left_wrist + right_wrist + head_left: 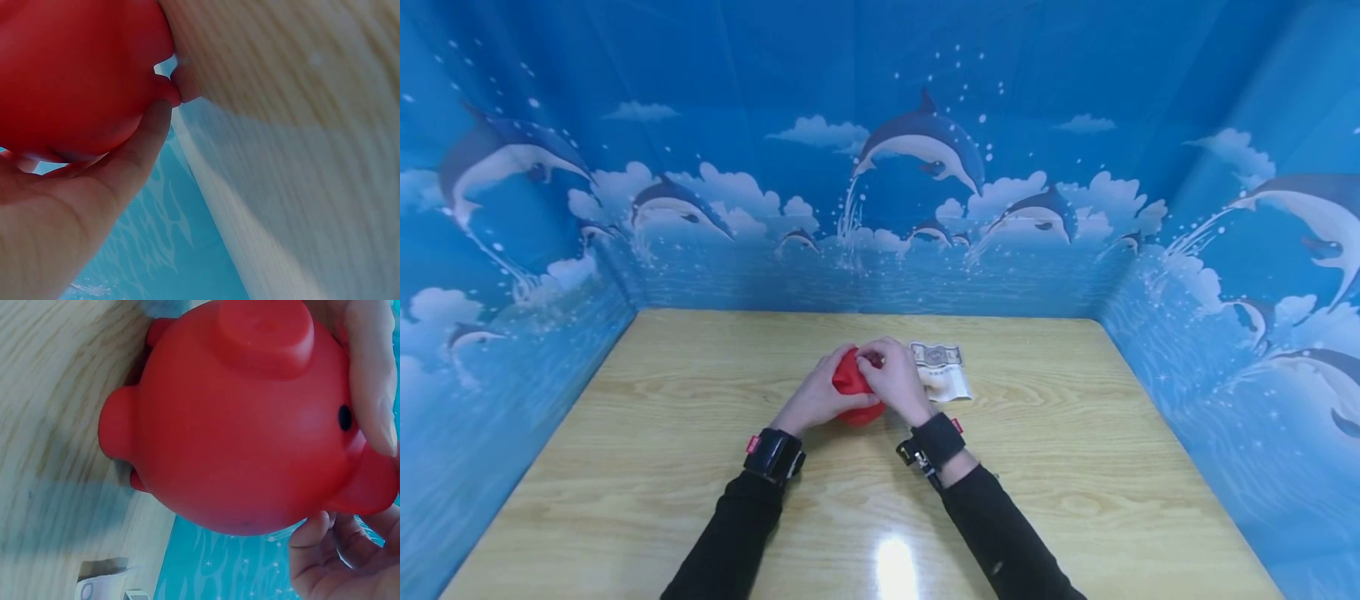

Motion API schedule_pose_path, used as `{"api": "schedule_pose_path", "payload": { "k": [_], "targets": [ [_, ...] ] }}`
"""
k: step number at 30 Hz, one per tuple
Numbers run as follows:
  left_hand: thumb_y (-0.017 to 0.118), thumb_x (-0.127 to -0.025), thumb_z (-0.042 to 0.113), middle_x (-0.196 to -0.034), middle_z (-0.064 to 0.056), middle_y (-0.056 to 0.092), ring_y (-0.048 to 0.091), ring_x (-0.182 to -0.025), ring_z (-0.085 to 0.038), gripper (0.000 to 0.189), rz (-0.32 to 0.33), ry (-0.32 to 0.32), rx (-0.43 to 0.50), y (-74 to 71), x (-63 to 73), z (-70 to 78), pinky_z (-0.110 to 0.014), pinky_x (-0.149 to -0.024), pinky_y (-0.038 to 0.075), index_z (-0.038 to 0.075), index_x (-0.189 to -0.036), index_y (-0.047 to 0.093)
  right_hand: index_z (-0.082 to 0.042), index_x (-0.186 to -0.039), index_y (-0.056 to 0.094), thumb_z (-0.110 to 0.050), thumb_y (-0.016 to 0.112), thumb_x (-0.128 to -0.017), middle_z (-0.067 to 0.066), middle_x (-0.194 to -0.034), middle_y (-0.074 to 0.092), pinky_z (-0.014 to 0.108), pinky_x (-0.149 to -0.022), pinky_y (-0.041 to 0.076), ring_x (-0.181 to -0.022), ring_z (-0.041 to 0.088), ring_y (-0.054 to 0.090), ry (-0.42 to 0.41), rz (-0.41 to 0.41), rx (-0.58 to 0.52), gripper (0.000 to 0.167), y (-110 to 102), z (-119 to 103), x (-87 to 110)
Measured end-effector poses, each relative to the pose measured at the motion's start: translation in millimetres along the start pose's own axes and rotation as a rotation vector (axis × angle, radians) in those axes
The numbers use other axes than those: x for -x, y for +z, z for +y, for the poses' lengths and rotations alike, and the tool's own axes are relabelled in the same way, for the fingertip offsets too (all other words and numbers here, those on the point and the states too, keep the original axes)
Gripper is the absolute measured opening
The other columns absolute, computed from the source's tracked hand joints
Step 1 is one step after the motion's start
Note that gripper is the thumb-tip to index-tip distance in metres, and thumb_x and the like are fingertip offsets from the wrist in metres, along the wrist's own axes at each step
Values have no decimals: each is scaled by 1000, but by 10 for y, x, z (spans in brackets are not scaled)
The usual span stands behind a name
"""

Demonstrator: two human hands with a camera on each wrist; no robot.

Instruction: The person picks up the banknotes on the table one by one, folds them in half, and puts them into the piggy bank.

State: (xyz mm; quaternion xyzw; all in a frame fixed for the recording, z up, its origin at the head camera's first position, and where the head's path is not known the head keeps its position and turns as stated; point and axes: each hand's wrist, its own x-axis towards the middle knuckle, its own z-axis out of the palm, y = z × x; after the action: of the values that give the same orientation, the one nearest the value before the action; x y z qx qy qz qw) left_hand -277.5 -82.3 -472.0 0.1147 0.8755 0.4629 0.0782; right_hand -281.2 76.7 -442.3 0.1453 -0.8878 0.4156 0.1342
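Note:
A red piggy bank (848,379) with a round snout, stubby feet and a black eye (345,417) stands on the table between the two hands. From its left side my left hand (822,396) grips it, the thumb stretched along the near side. My right hand (897,382) is over the top right of the bank, fingers bent and thumb drawn towards the forefinger. Beside an ear (369,481), its fingertips come close to the bank. Whether they pinch anything is hidden. Just right of this hand lie a printed banknote (937,356) and a paler note (953,385).
The wood-grain table (700,450) is enclosed at the back and both sides by a blue dolphin-print curtain (745,275). A bright light reflection shows near the table's front. Each wrist wears a black strap with a camera.

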Motion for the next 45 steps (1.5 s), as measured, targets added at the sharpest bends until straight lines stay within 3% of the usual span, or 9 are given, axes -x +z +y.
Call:
{"api": "schedule_pose_path", "payload": {
  "k": [13,18,23,27,32,36,40,43,45],
  "targets": [
    [81,-69,60,-140,-5,46,52,-119,-24,105,5,2,4,-15,2,-14,-43,-94,52,25,-153,29,-8,-99,75,-11,69,-89,6,-95,71,33,-80,54,-90,18,65,-31,-12,41,12,23,8,-3],
    [84,-70,53,-136,-3,48,53,-116,-22,100,13,6,4,-6,7,-15,-41,-91,54,24,-151,32,-8,-95,75,-12,68,-90,5,-93,69,34,-81,53,-90,18,63,-64,-2,56,9,37,14,43],
    [84,-70,52,-137,-3,48,52,-118,-24,99,11,-9,19,-5,21,1,-42,-89,55,25,-150,32,-6,-99,73,-11,63,-95,8,-98,70,33,-79,54,-91,20,64,-76,9,-51,13,2,70,89],
    [85,-68,53,-141,-4,46,50,-123,-28,104,8,-40,19,-8,38,18,-44,-87,56,27,-152,30,-5,-107,71,-10,56,-99,9,-107,71,36,-85,56,-102,23,66,-51,-6,-177,18,-68,134,132],
    [86,-67,52,-142,-5,45,48,-125,-29,105,18,-53,9,-15,52,34,-44,-86,57,28,-152,30,-7,-111,71,-12,56,-100,8,-110,72,38,-90,56,-109,24,65,-43,-52,-224,20,-168,203,166],
    [84,-69,54,-142,-4,44,48,-125,-28,101,52,-35,-9,-31,66,80,-46,-86,57,27,-152,32,-7,-111,72,-15,57,-99,8,-108,72,30,-83,57,-103,20,66,-34,-91,-217,20,-249,273,192],
    [81,-72,57,-145,-5,44,47,-127,-29,95,113,9,-21,-46,86,163,-50,-88,56,24,-149,37,-4,-109,71,-15,58,-99,10,-99,72,22,-66,54,-79,21,66,-20,-102,-233,20,-334,375,210],
    [80,-73,57,-144,-5,46,48,-126,-29,89,166,43,-26,-46,111,237,-51,-87,56,24,-146,42,-3,-109,72,-16,59,-99,12,-97,72,23,-67,55,-79,22,67,-19,-94,-208,20,-401,457,214],
    [80,-74,54,-141,-5,49,50,-124,-28,84,201,72,-36,-37,130,284,-51,-85,57,23,-144,46,-5,-108,72,-16,60,-98,11,-100,72,26,-78,57,-93,21,67,-7,-87,-176,20,-449,502,215]
  ]
}}
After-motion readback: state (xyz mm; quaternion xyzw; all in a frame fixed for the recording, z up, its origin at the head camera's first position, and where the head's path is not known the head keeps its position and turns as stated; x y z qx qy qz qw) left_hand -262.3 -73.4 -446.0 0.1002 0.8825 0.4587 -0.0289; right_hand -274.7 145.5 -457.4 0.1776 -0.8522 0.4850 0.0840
